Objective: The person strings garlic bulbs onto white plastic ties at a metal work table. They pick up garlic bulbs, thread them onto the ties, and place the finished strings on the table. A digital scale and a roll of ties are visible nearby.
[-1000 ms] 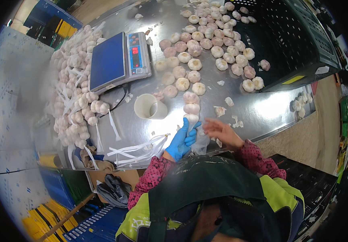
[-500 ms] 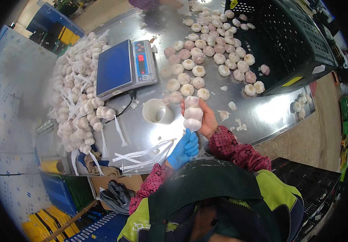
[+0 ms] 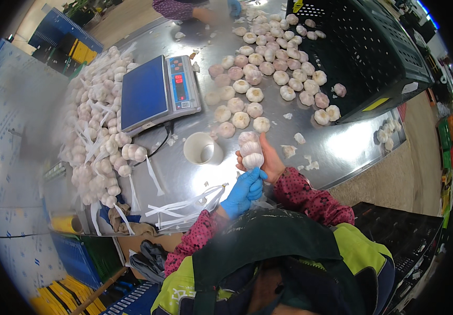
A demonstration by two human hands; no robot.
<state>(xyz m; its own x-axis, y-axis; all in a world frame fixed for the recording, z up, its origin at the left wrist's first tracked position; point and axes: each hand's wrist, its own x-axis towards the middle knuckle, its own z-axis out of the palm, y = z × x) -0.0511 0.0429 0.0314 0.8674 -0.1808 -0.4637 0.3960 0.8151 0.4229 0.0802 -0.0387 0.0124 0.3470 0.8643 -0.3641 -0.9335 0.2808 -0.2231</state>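
Note:
In front of me I hold a row of garlic bulbs in a sheer white net sleeve. My right hand, bare, is wrapped round the bulbs from the right, its thumb along their side. Below them my left hand, in a blue glove, is closed on the near end of the sleeve, its fingertips against the lowest bulb. A white cup stands just left of the bulbs. Several flat white net sleeves lie bundled on the metal table, left of my gloved hand.
A blue-topped scale stands at left, beside a heap of netted garlic. Loose bulbs spread from a tipped dark green crate at far right. Another person's sleeve and hands are at the far edge. Papery skins lie at right.
The netted bulbs have tipped and dropped slightly in my grip, and my gloved fingers have shifted right against the lowest bulb. Across the table, the other person's hands have come further into view.

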